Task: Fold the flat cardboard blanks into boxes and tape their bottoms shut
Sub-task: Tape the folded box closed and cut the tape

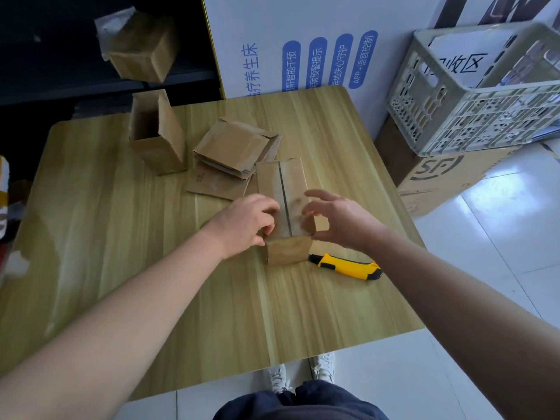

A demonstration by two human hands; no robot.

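1. A packing corner of an office or storeroom is suggested.
2. Flat cardboard blanks [233, 150], an open box [157, 137] and a closed box [281, 183] are laid out on a wood-grain table [121, 237], with a yellow utility knife [348, 266] alongside.
3. A grey plastic crate [472, 116] is stacked on a courier-marked carton [448, 177] on a white tiled floor [500, 231].
4. A printed display board [303, 31] is stood behind the table.

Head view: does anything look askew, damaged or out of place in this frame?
One tilted box is off the table, upper left against dark shelving, with crumpled clear film at one end. The flat blanks lie in a fanned, uneven stack. The near box in the grip of the left hand looks square.
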